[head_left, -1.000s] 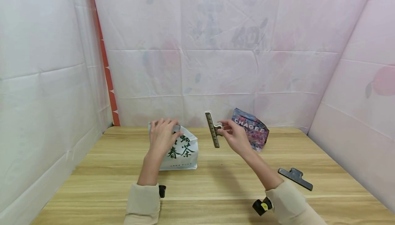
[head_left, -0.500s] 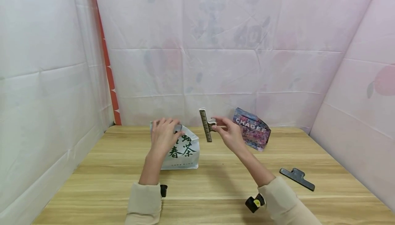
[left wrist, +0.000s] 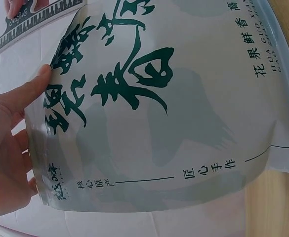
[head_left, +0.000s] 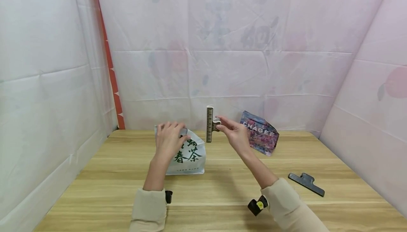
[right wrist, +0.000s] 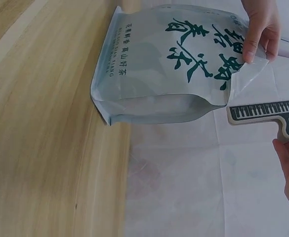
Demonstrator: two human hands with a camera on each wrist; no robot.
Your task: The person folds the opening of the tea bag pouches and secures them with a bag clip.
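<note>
plainly, right hand pinches the clip on its left; left hand grips the bag beneath it.

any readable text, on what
"CHAGEE": colourful bag
"碧螺春茶": white bag
"花果鲜香 高山好茶": same
"HUA GUO XIAN XIANG": same
"核心原产": same
"匠心手作": same
"Music": clip in right hand
Too blurred: white bag's finest print, backdrop marks

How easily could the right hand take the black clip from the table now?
Probably not directly: the right hand pinches the piano-key clip, though nothing covers the black clip on the table.
</note>
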